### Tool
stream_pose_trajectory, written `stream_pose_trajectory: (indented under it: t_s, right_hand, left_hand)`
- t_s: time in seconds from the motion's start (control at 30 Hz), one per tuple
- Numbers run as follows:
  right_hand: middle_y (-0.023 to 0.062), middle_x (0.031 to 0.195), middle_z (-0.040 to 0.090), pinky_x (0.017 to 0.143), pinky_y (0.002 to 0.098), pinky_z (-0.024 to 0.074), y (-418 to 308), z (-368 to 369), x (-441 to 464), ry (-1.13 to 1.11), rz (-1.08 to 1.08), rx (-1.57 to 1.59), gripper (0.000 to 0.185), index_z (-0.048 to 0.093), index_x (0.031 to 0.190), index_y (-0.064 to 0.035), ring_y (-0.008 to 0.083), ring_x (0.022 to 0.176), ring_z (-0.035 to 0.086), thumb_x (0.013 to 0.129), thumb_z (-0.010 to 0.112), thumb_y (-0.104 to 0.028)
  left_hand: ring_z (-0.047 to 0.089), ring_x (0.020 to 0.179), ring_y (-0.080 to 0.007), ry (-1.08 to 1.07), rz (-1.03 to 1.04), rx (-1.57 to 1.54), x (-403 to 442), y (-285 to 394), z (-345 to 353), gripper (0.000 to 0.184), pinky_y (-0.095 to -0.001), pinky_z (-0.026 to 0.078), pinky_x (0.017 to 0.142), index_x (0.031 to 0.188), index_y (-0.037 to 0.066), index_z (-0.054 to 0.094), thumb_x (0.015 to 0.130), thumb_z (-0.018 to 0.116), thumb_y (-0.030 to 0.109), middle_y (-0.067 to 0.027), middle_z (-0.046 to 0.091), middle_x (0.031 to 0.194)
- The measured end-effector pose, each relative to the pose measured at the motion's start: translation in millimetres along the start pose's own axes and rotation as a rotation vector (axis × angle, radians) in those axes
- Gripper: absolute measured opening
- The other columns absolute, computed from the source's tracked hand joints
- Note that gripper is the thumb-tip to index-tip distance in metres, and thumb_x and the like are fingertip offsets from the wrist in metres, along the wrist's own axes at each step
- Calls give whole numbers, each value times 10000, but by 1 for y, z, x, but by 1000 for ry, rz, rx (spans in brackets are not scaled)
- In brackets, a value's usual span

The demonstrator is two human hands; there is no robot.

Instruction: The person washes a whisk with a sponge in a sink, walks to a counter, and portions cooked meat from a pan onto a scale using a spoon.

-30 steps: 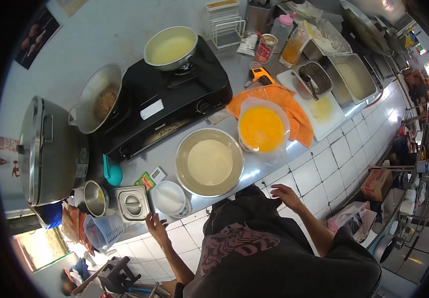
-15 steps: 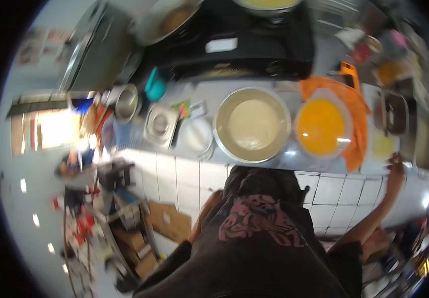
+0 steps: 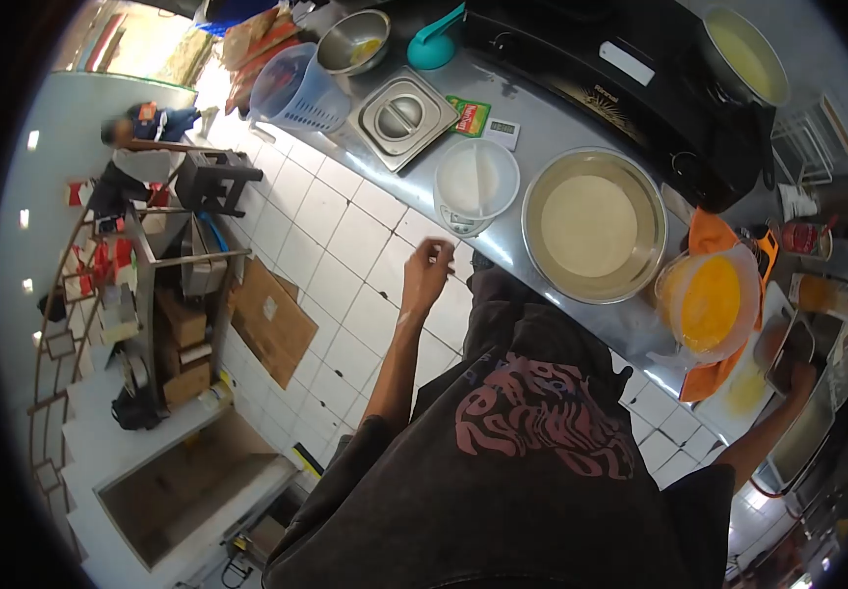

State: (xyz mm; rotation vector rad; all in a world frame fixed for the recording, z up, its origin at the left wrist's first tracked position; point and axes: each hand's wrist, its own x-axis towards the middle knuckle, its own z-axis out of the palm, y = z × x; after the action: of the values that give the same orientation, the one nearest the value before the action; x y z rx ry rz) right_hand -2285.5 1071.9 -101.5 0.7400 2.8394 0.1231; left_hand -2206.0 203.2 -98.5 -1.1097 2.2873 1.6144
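The bare left hand [image 3: 426, 272] hangs near the centre of the frame, empty, fingers loosely curled, its bare forearm [image 3: 396, 368] slanting up from a dark, loose fabric sleeve [image 3: 350, 466]. The bare right hand [image 3: 795, 381] is stretched out to the right of the frame, arm angled up rightward; its fingers cannot be clearly made out.
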Motion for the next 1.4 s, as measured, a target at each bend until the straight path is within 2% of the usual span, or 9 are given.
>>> stream_pose_trajectory:
  t_s: [0.03,0.17,0.23,0.43,0.63,0.77,0.87,0.97,1.4]
  right_hand:
    - [291,842,624,747,479,444,22,-12,10,-23,-37,-142,498,602,977,74,438,868,606,770,544,-375]
    - [48,655,511,558,348,374,-16,-132,-60,-118,318,464,348,605,867,43,165,612,447,800,543,-293]
    - [8,643,502,548,287,354,-25,-171,-91,1,47,383,276,592,848,23,119,590,428,816,536,-246]
    - [58,937,617,651,265,429,-115,-238,-189,199,100,516,411,574,1158,15,129,761,556,869,532,-275]
    - [157,1165,593,893,302,421,-176,-267,-235,283,105,446,453,539,1224,25,213,1045,564,898,531,-290]
    - [106,1177,587,877,275,421,-250,-286,-268,421,110,647,434,532,1250,-10,172,1038,557,909,539,-279]
    - [57,1174,581,851,241,413,-290,-294,-268,405,34,837,417,530,1261,-34,128,1019,544,913,545,-264]
    - [10,1127,579,794,201,402,-312,-298,-257,383,-25,877,401,536,1256,-43,78,957,527,914,548,-251]
    - [65,1086,584,800,208,412,-374,-325,-212,206,-310,1009,417,504,1266,-16,98,932,541,915,544,-238]
  left_hand:
    - [656,693,-186,81,41,10,2,17,3,379,-293,500,610,999,-34,595,849,591,315,-142,657,793]
    - [657,696,-289,307,188,82,49,33,13,422,-360,506,645,1048,-22,580,800,637,314,-184,658,776]
    - [654,702,-326,323,178,164,69,44,13,389,-384,508,659,1013,-28,594,786,642,283,-203,657,772]
    - [650,700,-336,312,266,221,95,44,-3,318,-394,509,664,895,-54,615,760,644,233,-208,650,740]
    - [641,692,-320,323,180,89,64,40,-25,351,-382,489,641,957,-25,607,826,600,301,-185,643,732]
    - [613,671,-298,89,361,366,19,4,-20,237,-406,474,627,1025,48,612,823,564,162,-117,619,803]
    - [622,719,-303,-124,525,538,0,-14,-9,431,-419,501,621,1232,97,510,812,571,171,-127,582,908]
    - [627,779,-338,-187,446,660,-4,2,-8,521,-420,518,655,1318,114,438,823,582,196,-154,582,1044]
    - [642,735,-292,-143,469,889,-2,-7,2,693,-422,507,613,1403,147,294,787,607,202,-96,559,1034]
